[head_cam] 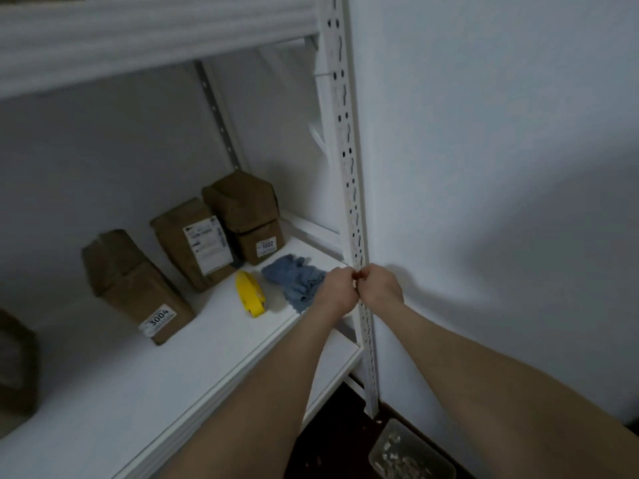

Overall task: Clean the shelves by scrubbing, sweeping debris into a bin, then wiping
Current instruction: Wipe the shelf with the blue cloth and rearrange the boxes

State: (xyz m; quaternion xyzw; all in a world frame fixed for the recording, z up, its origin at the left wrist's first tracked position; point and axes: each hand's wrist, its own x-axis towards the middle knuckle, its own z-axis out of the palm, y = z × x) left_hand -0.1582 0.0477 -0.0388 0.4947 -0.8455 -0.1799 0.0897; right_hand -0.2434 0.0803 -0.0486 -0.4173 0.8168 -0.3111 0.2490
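A white shelf board [166,368] runs from the lower left to a perforated white upright post [349,160] on the right. My left hand [340,290] and my right hand [380,285] meet at that post just above shelf level. Their curled fingertips pinch at its front edge; anything small between them is too small to make out. A crumpled blue cloth [294,280] lies on the shelf just left of my left hand. A yellow scrubbing brush [250,293] lies beside the cloth. A clear bin [411,452] holding pale bits stands on the dark floor below the post.
Brown cardboard boxes stand at the back of the shelf: one labelled 3004 [135,288], a middle one [193,243], and a stack of two labelled 1002 [247,216]. A dark object [15,368] sits at the far left. Another shelf [138,32] hangs overhead. A white wall [501,167] closes off the right.
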